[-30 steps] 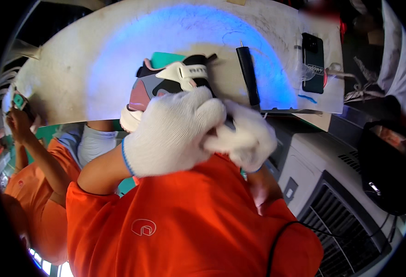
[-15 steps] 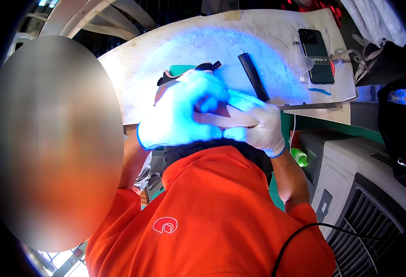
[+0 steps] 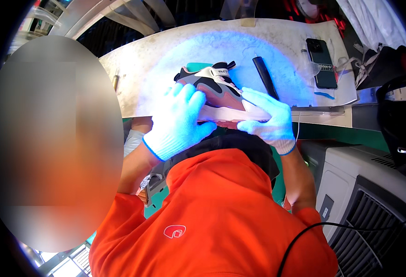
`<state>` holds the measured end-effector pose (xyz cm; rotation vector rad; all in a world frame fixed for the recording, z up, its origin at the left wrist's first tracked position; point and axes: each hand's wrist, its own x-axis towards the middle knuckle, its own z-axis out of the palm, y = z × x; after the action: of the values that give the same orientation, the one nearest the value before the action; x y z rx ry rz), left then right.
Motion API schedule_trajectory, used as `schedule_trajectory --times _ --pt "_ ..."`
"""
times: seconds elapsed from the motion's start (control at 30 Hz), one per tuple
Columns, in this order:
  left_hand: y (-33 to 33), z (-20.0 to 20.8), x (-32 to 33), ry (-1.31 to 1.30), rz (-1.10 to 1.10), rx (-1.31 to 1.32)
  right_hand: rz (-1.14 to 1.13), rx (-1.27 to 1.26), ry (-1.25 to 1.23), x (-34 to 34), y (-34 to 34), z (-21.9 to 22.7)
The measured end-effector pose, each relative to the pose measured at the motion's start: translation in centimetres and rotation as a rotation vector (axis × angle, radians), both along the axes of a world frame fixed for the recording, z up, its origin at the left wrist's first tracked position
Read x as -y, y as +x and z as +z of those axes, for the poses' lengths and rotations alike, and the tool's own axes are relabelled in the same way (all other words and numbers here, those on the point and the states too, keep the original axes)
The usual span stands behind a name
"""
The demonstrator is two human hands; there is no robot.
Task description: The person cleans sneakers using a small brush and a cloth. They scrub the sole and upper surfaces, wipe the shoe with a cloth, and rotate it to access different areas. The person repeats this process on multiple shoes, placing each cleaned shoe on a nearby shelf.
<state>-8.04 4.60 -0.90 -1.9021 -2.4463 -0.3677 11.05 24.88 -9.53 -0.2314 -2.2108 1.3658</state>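
A sneaker (image 3: 214,87) in grey, black and dusty pink, with a pale strap and a thick white midsole, lies on its side-facing edge at the front of the table, toe to the right. My left hand (image 3: 177,121), in a white knit glove lit blue, grips its heel end, thumb along the midsole. Around the toe closes my right hand (image 3: 268,117), gloved alike, its thumb underneath by the reddish outsole. A green piece (image 3: 198,67) shows behind the shoe's collar. Beyond my right fingers lies a black-handled tool (image 3: 265,77) with a thin metal tip.
Blue light falls on the pale, stained tabletop (image 3: 161,55). At its right lie a dark phone (image 3: 322,62), a clear plastic item (image 3: 307,64) and a blue strip (image 3: 324,95). A grey machine with a vent grille (image 3: 364,184) stands at my right; a black cable crosses nearby.
My hands have spread apart, the left one lower, uncovering the sneaker's upper and strap. The shoe now shows its side. The view has shifted slightly.
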Motion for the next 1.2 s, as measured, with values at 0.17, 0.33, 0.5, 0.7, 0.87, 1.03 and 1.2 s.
schedule_trajectory --times 0.17,0.33,0.5,0.7,0.87,1.03,1.2 --pt "-1.2 -1.0 -1.6 0.108 -0.072 0.159 -0.019 -0.003 0.022 0.4 -0.2 0.5" --pt "-1.4 -1.4 -2.4 0.1 -0.002 0.22 -0.012 0.14 -0.014 0.2 -0.1 1.6" --pt "-1.9 -1.4 -2.5 0.069 0.022 0.346 0.009 0.327 -0.085 -0.6 -1.1 3.8" --pt "-1.9 -0.5 -3.3 0.111 0.004 0.416 0.03 0.547 -0.466 -0.3 -1.5 5.0" --pt "-1.3 -1.1 -2.5 0.087 0.076 0.42 0.047 0.703 -0.266 0.1 -3.4 7.1" --pt "-1.8 -0.5 -2.3 0.038 0.05 0.449 0.073 0.761 -0.193 -0.7 -4.3 7.7" --pt "-1.5 -1.7 -2.4 0.064 0.052 0.515 0.05 0.814 -0.142 -1.1 -4.4 7.2"
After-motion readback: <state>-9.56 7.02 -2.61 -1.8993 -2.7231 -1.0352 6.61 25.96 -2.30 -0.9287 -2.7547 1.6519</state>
